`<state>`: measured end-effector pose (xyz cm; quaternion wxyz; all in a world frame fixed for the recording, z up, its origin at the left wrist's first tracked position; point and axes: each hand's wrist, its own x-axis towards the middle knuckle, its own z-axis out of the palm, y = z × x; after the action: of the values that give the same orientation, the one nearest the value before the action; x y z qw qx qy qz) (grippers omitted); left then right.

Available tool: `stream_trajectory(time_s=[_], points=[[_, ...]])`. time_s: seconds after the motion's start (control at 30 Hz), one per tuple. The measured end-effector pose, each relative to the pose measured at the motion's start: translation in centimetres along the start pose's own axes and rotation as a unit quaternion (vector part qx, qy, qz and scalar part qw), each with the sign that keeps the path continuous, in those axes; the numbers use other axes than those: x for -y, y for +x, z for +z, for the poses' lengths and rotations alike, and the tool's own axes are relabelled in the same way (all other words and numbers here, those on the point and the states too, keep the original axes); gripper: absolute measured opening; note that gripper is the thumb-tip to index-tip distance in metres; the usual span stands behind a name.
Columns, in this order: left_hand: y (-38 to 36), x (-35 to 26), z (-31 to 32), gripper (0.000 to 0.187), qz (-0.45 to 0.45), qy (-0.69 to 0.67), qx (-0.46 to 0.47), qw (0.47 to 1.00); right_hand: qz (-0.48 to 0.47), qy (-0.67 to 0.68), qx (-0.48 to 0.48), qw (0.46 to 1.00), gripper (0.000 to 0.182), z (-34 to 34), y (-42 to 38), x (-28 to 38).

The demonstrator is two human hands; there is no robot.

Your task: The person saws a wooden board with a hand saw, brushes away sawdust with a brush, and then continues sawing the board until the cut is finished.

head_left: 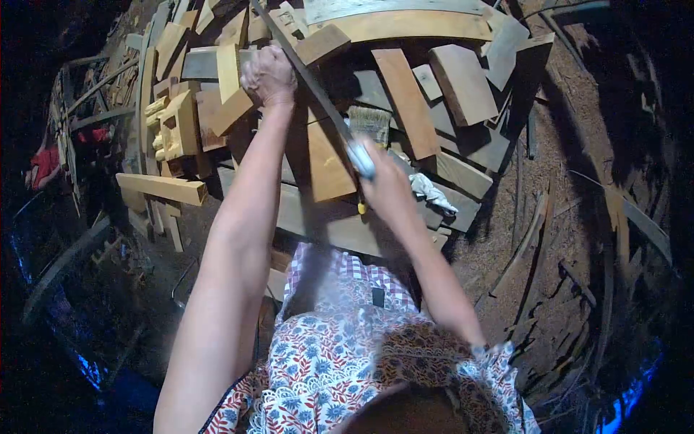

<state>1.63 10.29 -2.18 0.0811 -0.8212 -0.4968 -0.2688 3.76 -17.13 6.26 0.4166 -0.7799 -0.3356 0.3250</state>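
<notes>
Our R hand (pixel 383 177) grips the pale handle (pixel 361 158) of a long blade (pixel 316 88) running toward 11 o'clock. Our L hand (pixel 270 76), also at 11, is closed near the blade w/ wood blocks (pixel 228 69) around; can't tell what's inside.

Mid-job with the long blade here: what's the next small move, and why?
I'd probably ease the left hand slightly left, away from the long blade, before any stroke. The right hand grips its light blue handle, and in this view the blade runs right beside the left hand's knuckles; whether they touch, I can't tell.
</notes>
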Motion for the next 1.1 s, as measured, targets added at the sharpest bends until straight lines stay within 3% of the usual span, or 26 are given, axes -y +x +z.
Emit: stream_trajectory(time_s=[0.03,0.13,0.27,0.3,0.37,0.47,0.6,0.67,0.7,0.77,0.83,0.93,0.97,1.1], points=[[0.0,-0.4,-0.4,0.026,-0.014,-0.004,-0.006,1.000,-0.030,0.014,-0.004,0.999,0.063,0.6,2.5,0.2],[0.0,-0.5,0.1,0.026,-0.029,0.008,-0.002,1.000,-0.042,0.030,-0.042,0.998,0.064,0.5,-0.1,-0.2],[-0.3,-0.7,-1.1,0.025,-0.017,0.016,0.028,0.999,0.049,0.003,0.006,0.999,0.066,-0.6,-9.1,-2.3],[-0.3,-0.6,-1.1,0.025,-0.007,0.012,0.033,0.999,0.071,0.014,0.028,0.997,0.066,-0.6,-8.5,-1.7],[0.2,-0.5,-1.0,0.025,0.010,0.000,0.022,1.000,-0.023,0.010,-0.034,0.999,0.067,0.3,-3.1,-0.7],[0.2,-0.1,-0.2,0.024,0.011,-0.008,0.016,1.000,-0.010,0.002,-0.017,1.000,0.061,1.6,2.1,-0.8],[0.5,0.5,0.7,0.025,0.003,-0.001,0.032,0.999,0.009,-0.001,-0.032,0.999,0.060,-0.1,-7.2,-2.0],[0.0,1.2,1.0,0.022,0.071,0.033,0.029,0.996,0.050,0.018,-0.014,0.998,0.070,-0.5,-10.4,-1.9],[-0.1,0.8,0.2,0.019,0.038,0.001,0.044,0.998,0.043,0.016,-0.014,0.999,0.069,-0.7,-8.9,-1.2],[0.1,0.4,0.2,0.022,0.054,0.002,0.013,0.998,-0.035,0.019,-0.054,0.998,0.068,0.9,-2.0,-0.7],[0.2,1.2,0.8,0.025,0.074,-0.024,0.001,0.997,-0.033,-0.035,-0.036,0.998,0.068,2.9,3.5,-1.0],[0.0,0.2,0.5,0.023,0.054,-0.031,-0.010,0.998,-0.032,0.024,-0.045,0.998,0.069,2.9,1.8,-0.1],[-0.1,-0.4,-0.8,0.023,0.064,-0.076,-0.006,0.995,0.033,0.004,-0.019,0.999,0.069,2.5,1.5,1.0],[-0.1,-1.1,-0.4,0.023,0.039,-0.041,-0.020,0.998,0.013,0.010,-0.076,0.997,0.066,4.1,1.7,1.2]])
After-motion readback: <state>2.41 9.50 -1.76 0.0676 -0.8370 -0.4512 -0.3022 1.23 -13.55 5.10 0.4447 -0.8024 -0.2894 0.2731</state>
